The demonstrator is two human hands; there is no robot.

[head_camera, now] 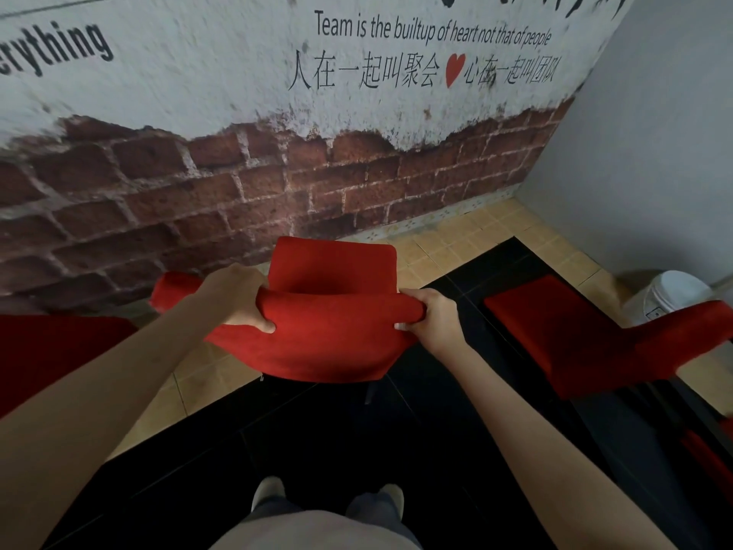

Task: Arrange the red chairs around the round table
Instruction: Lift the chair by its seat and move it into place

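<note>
Standing on black floor (357, 450), 2 shoes (269, 492) at bottom edge. Both arms out, left hand (238, 297) and right hand (430, 317) apart, each clamped on an end of the chair (317, 339) backrest's top roll, thumbs on the near face. Seat beyond, pointing at the brick wall (198, 184), close to it. Second chair (575, 339) just right, near the corner; bin (674, 295) behind it. Third red chair (47, 351) cut by left edge. Tan tile (456, 240) strip along walls. Open black floor behind the backrest only; round table not in view.
</note>
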